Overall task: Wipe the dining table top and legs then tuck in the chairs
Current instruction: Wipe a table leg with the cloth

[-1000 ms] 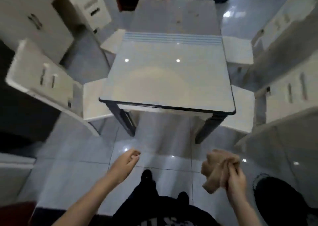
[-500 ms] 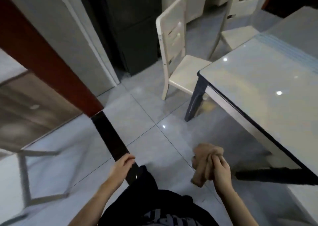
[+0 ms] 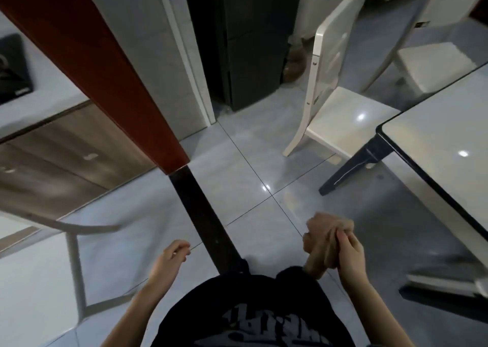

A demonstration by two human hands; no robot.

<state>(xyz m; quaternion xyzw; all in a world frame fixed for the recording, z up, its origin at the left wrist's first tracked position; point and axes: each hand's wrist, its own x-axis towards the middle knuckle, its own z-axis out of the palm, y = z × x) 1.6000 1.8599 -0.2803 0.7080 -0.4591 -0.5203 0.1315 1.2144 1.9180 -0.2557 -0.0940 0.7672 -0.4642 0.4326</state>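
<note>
1. The right hand (image 3: pixel 350 254) is held low in front of the body with the forearm reaching forward. Its fingers are curled tight around a crumpled tan cloth (image 3: pixel 326 241), which bulges out above and to the left of the fist, with a tail hanging below.
2. The left hand (image 3: pixel 171 257) is out at about the same height, well apart from the right, fingers loosely curled and holding nothing.
3. Both hands hang over the glossy grey tiled floor (image 3: pixel 250 161) and touch no furniture.
4. The glossy pale counter with a black rim (image 3: pixel 435 146) sits at the right edge of the view, well apart from the cloth. 1 dark tapered leg (image 3: pixel 351 167) shows under its near-left corner.
5. A cream chair (image 3: pixel 330 64) stands just beside that corner, its seat almost wholly clear of the top. A 2nd cream chair (image 3: pixel 433 64) stands farther back on the same side.
6. On the left rises a red-brown door frame (image 3: pixel 92 64). A black threshold strip (image 3: pixel 206 220) runs from its foot toward the person, and a dark refrigerator (image 3: pixel 250 43) stands behind.
7. Against 0.5 s ago, the grip on the cloth is unchanged. The left hand overlapped the strip then and now lies left of it.
8. The counter shows less of its top than 0.5 s ago. 1 s ago it was straight ahead with chairs on both sides.
</note>
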